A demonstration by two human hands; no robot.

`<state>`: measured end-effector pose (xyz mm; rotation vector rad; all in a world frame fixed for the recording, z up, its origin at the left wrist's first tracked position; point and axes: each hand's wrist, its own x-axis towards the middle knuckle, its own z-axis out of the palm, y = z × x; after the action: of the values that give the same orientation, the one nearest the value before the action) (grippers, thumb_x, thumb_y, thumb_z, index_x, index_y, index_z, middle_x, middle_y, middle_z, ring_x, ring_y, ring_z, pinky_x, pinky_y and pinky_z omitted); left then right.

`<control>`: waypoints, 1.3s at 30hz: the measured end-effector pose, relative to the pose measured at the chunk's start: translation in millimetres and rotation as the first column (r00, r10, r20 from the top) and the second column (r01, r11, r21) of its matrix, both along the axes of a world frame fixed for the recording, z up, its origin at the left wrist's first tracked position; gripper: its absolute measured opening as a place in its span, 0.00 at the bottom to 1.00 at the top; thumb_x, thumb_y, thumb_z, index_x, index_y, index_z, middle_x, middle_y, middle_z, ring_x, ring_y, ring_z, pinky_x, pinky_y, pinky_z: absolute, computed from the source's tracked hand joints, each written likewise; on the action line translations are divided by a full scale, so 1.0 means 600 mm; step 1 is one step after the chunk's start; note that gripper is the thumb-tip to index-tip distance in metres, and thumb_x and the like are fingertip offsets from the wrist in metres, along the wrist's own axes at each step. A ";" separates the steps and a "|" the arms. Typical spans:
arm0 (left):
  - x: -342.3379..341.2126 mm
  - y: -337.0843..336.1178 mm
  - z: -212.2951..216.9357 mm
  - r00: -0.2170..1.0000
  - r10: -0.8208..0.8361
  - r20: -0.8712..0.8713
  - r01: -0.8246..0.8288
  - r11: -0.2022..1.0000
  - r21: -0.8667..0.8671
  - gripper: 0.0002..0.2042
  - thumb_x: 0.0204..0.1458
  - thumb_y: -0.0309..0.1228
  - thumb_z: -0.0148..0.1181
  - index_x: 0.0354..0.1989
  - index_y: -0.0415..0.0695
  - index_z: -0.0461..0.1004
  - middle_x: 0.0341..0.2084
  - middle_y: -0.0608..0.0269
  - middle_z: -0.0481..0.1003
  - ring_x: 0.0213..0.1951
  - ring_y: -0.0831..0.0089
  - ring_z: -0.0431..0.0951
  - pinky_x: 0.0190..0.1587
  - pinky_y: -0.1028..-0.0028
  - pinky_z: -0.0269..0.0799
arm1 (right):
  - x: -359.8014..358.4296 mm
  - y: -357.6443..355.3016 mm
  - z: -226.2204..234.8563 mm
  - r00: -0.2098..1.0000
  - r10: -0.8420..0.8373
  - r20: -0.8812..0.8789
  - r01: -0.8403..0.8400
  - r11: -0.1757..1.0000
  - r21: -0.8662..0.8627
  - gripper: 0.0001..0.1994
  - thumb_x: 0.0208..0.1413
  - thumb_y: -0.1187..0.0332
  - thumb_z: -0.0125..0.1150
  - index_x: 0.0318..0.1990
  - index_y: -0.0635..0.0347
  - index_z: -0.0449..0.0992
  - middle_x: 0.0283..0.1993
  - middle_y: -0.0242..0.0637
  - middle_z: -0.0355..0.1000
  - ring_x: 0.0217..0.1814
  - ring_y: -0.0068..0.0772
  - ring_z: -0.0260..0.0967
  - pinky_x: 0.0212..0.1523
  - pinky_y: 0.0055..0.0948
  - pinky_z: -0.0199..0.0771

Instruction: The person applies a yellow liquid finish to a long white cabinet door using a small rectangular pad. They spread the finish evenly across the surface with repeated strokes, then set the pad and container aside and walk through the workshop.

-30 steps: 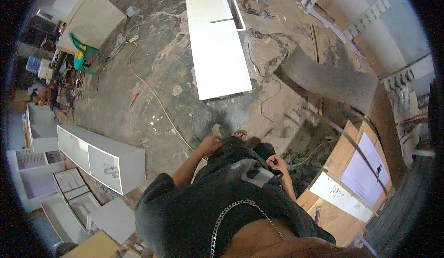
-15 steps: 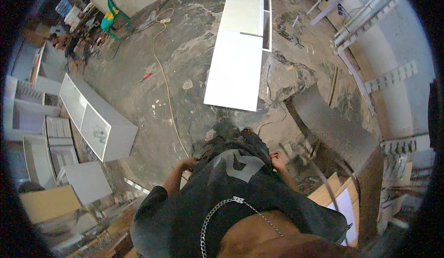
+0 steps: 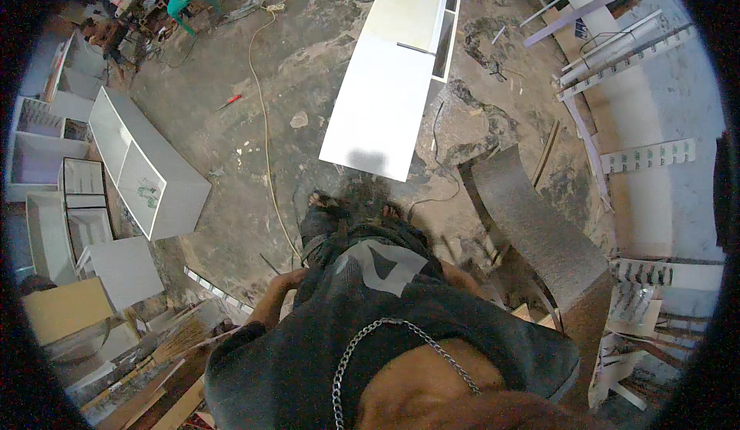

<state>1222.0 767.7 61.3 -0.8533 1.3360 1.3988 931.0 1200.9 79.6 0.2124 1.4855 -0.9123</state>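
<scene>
My left hand [image 3: 294, 277] hangs at my left hip, against the dark trousers, its fingers hidden. On the other side my right hand [image 3: 453, 273] is low beside my hip, mostly covered by my shirt and leg; its fingers do not show. I cannot make out anything held in either hand. Just ahead of my feet lies a long white cabinet [image 3: 378, 114], with a thin dark strip [image 3: 416, 48] across its top and open compartments along its right side. A shadow falls on its near end.
A cable [image 3: 266, 121] runs along the floor left of the cabinet, near a red-handled tool [image 3: 231, 101]. An open white cabinet carcass [image 3: 185, 191] stands at left. Right lies a curved brown sheet [image 3: 532, 222]. Wood offcuts [image 3: 169, 391] are heaped at lower left.
My view has shifted, so the white cabinet's near end appears slightly further left. My feet now show more clearly before it. My right hand has slipped mostly out of sight beside my hip.
</scene>
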 end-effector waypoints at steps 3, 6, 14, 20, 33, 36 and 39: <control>0.023 -0.026 0.006 0.999 0.039 0.008 -0.039 0.997 0.064 0.24 0.53 0.42 0.61 0.54 0.40 0.72 0.51 0.50 0.74 0.49 0.59 0.75 0.41 0.62 0.75 | -0.014 -0.025 0.016 0.994 0.108 -0.019 -0.108 0.994 -0.026 0.16 0.53 0.58 0.63 0.44 0.57 0.75 0.36 0.40 0.76 0.39 0.39 0.74 0.41 0.41 0.72; 0.045 -0.062 0.006 0.995 0.102 -0.004 -0.101 0.989 0.109 0.23 0.53 0.42 0.60 0.54 0.40 0.73 0.50 0.50 0.75 0.49 0.59 0.75 0.41 0.62 0.75 | -0.033 -0.090 0.023 0.969 0.234 -0.083 -0.239 0.970 -0.052 0.17 0.52 0.57 0.63 0.44 0.57 0.75 0.36 0.40 0.76 0.39 0.39 0.74 0.41 0.42 0.73; 0.093 -0.278 -0.025 0.944 0.305 -0.122 -0.292 0.949 0.118 0.22 0.54 0.41 0.58 0.53 0.41 0.73 0.50 0.51 0.75 0.48 0.59 0.75 0.43 0.62 0.74 | -0.110 -0.449 -0.014 0.809 0.505 -0.302 -0.542 0.839 -0.050 0.19 0.49 0.55 0.64 0.44 0.58 0.76 0.35 0.41 0.77 0.38 0.41 0.75 0.41 0.43 0.74; 0.166 -0.409 -0.047 0.856 0.504 -0.117 -0.497 0.863 0.087 0.21 0.55 0.40 0.57 0.53 0.41 0.73 0.49 0.51 0.75 0.48 0.60 0.75 0.45 0.62 0.73 | -0.157 -0.748 -0.033 0.680 0.607 -0.411 -0.673 0.740 -0.021 0.21 0.47 0.54 0.65 0.44 0.58 0.77 0.35 0.42 0.78 0.37 0.42 0.76 0.41 0.44 0.74; 0.022 -0.631 -0.093 0.668 0.696 -0.264 -0.704 0.706 0.081 0.19 0.56 0.39 0.54 0.52 0.42 0.74 0.48 0.52 0.75 0.47 0.60 0.75 0.48 0.63 0.71 | -0.288 -0.953 -0.031 0.236 0.851 -0.469 -0.967 0.254 -0.026 0.25 0.43 0.51 0.66 0.44 0.59 0.78 0.34 0.43 0.79 0.35 0.45 0.77 0.41 0.46 0.75; -0.054 -0.681 -0.103 0.620 0.722 -0.308 -0.739 0.669 0.080 0.19 0.57 0.39 0.53 0.52 0.42 0.74 0.48 0.52 0.75 0.47 0.61 0.75 0.48 0.63 0.70 | -0.327 -1.060 -0.023 0.079 0.821 -0.566 -0.997 0.064 -0.045 0.25 0.42 0.50 0.67 0.44 0.59 0.78 0.34 0.44 0.79 0.34 0.45 0.77 0.41 0.46 0.76; -0.166 -0.761 -0.099 0.592 0.730 -0.341 -0.754 0.651 0.088 0.18 0.57 0.39 0.53 0.52 0.42 0.75 0.48 0.52 0.75 0.46 0.61 0.75 0.49 0.63 0.70 | -0.383 -1.198 -0.028 -0.031 0.618 -0.786 -0.974 0.157 0.162 0.25 0.49 0.51 0.63 0.53 0.53 0.76 0.48 0.45 0.77 0.47 0.46 0.75 0.52 0.44 0.71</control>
<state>1122.2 311.0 1.6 -1.3596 1.3374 2.2659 701.2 482.1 63.0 -1.5833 1.5856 -0.1540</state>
